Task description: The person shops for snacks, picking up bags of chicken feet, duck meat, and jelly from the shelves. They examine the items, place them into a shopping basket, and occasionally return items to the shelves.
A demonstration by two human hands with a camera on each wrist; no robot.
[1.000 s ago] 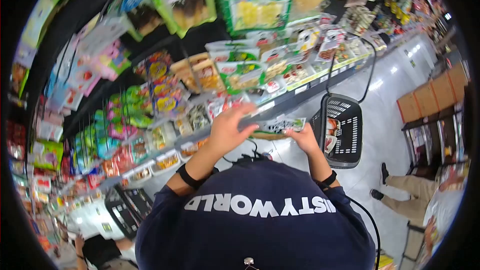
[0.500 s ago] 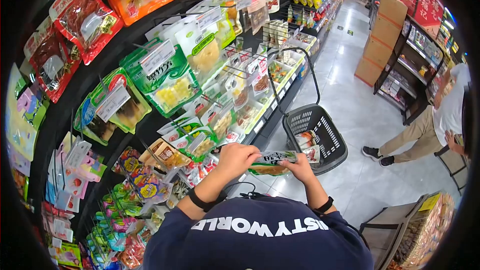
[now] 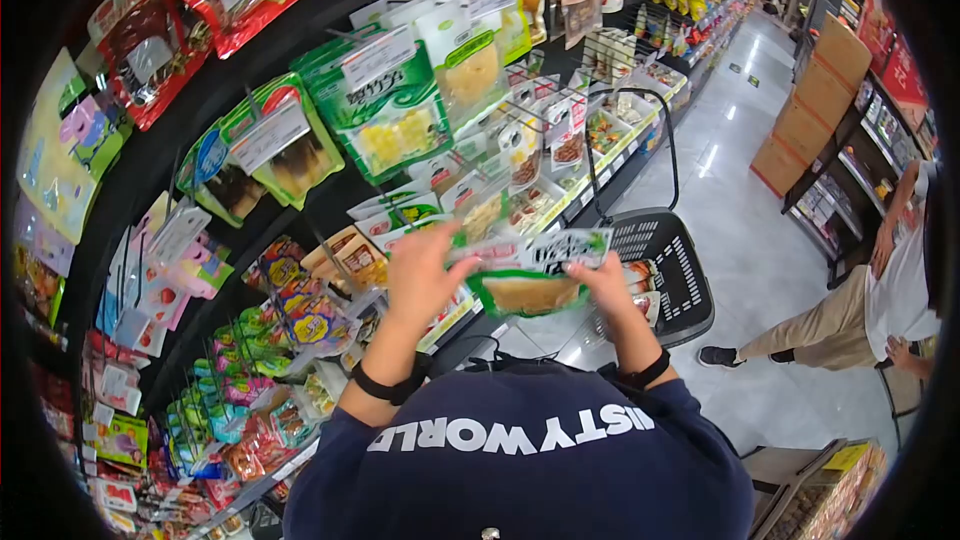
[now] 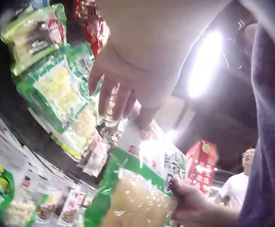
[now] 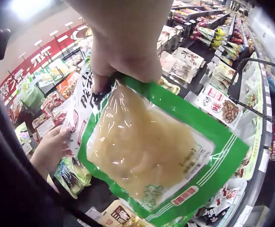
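A green-and-white food package [image 3: 530,285] with a clear window over pale contents is in front of the chest. My right hand [image 3: 608,292] pinches its upper right corner; the right wrist view shows that hand [image 5: 128,61] gripping the top edge of the package [image 5: 142,142]. My left hand [image 3: 425,275] is at the other end, its thumb at the package's edge. Seen in the left wrist view, the left hand's [image 4: 137,52] fingers are extended and loosely spread, not curled round the package [image 4: 132,198].
Hanging packets, including a green one [image 3: 385,110], fill the rack at left and ahead. A black basket [image 3: 680,275] with packets inside stands on the floor at right, its handle raised. Beyond are stacked cartons [image 3: 815,100] and a person in a white shirt [image 3: 895,280].
The head view has swung, shifting shelves and basket rightward. The left fingers have loosened from the package's end and spread. The package has tilted so that more of its window shows.
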